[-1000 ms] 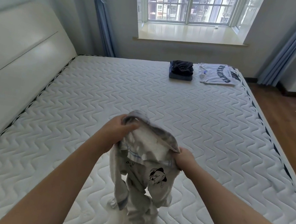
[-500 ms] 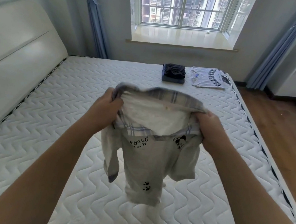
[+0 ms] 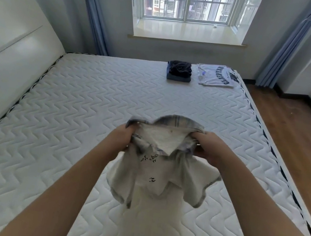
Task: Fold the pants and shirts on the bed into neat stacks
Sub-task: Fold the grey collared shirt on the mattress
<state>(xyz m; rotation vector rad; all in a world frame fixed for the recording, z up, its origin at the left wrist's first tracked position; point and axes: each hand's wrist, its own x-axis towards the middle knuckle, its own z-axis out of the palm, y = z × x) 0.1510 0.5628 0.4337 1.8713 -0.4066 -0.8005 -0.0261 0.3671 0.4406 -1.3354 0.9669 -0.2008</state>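
I hold a small light grey shirt (image 3: 158, 177) with a plaid collar and black prints above the white quilted mattress (image 3: 81, 118). My left hand (image 3: 120, 139) grips its left shoulder near the collar. My right hand (image 3: 209, 149) grips the right shoulder. The body and short sleeves hang and billow below my hands. At the far end of the bed lie a folded stack of dark pants (image 3: 179, 70) and, right of it, a folded white shirt (image 3: 216, 75) with dark lettering.
A white padded headboard (image 3: 7, 57) runs along the left side. The mattress's right edge borders a wooden floor (image 3: 297, 140). A window (image 3: 191, 1) with blue curtains is behind the bed's far end.
I raised the shirt off the mattress and spread its shoulders apart, then brought it lower and nearer; the hem and sleeves now flare outward.
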